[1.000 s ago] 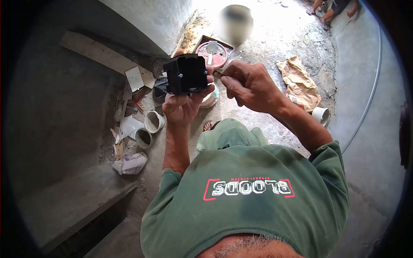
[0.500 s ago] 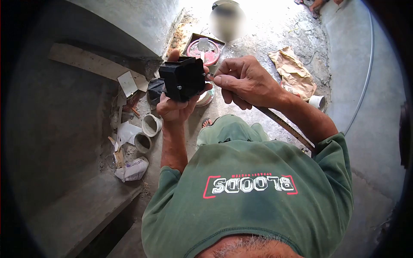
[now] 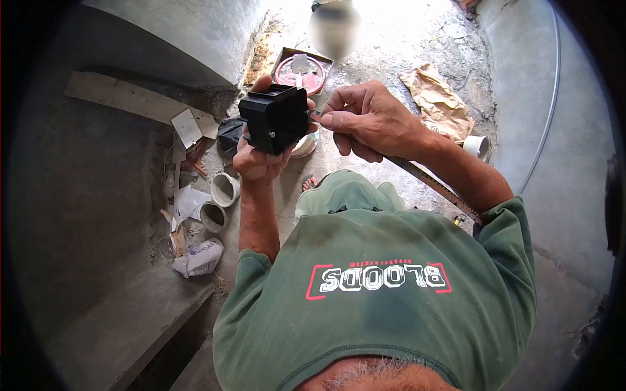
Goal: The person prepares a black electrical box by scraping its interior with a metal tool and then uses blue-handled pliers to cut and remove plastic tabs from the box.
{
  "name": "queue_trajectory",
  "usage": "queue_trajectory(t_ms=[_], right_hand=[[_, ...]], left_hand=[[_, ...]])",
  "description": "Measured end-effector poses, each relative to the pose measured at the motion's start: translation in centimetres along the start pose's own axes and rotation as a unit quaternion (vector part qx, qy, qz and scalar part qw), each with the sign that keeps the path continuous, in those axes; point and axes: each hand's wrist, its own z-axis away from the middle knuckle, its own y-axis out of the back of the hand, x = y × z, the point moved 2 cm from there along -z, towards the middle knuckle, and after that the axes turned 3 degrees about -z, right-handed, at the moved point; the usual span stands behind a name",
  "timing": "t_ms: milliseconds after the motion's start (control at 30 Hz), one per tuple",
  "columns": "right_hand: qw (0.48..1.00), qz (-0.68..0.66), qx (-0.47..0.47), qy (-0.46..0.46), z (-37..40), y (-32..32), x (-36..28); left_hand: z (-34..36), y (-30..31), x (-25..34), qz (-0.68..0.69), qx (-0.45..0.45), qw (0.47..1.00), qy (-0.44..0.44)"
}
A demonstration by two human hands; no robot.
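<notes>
My left hand (image 3: pixel 255 158) is wrapped round a black square electrical box (image 3: pixel 270 120), holding it up in front of me. A small screw shows near its lower edge, and one open side is turned towards my other hand. My right hand (image 3: pixel 375 124) pinches a tape measure (image 3: pixel 433 184) between thumb and forefinger. The metal end of the blade sits right at the box's right edge. From under my right palm the blade runs back beneath my forearm towards my sleeve.
Pipe pieces (image 3: pixel 225 189) and scraps lie along the left wall, near a wooden board (image 3: pixel 137 99). Ahead are a red round tub (image 3: pixel 283 70) and a crumpled brown paper bag (image 3: pixel 438 101). A grey conduit (image 3: pixel 556 85) runs along the right wall. Another person's limb (image 3: pixel 467 5) shows at the top.
My right hand has shifted slightly, bringing the blade's end closer in at the box's edge. The box stays in my left hand; the whole view has shifted a little.
</notes>
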Motion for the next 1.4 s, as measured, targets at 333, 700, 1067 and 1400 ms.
queue_trajectory(t_ms=[333, 700, 1067, 1400], right_hand=[[1.000, -0.012, -0.015, 0.000, 1.0, 0.0, 0.6], [0.999, -0.015, -0.036, 0.004, 1.8, 0.2, 2.7], [0.937, 0.255, -0.020, 0.236, 0.9, 0.6, 2.9], [0.822, 0.442, -0.015, 0.358, 1.6, 0.7, 1.4]], left_hand=[[0.9, -0.9, -0.2, -0.036, 0.028, 0.999, 0.007], [1.5, -2.8, 0.4, -0.194, 0.020, 0.978, 0.073], [1.5, -3.2, -0.3, -0.141, 0.022, 0.987, 0.075], [2.5, -1.3, -2.0, 0.041, 0.105, 0.990, 0.088]])
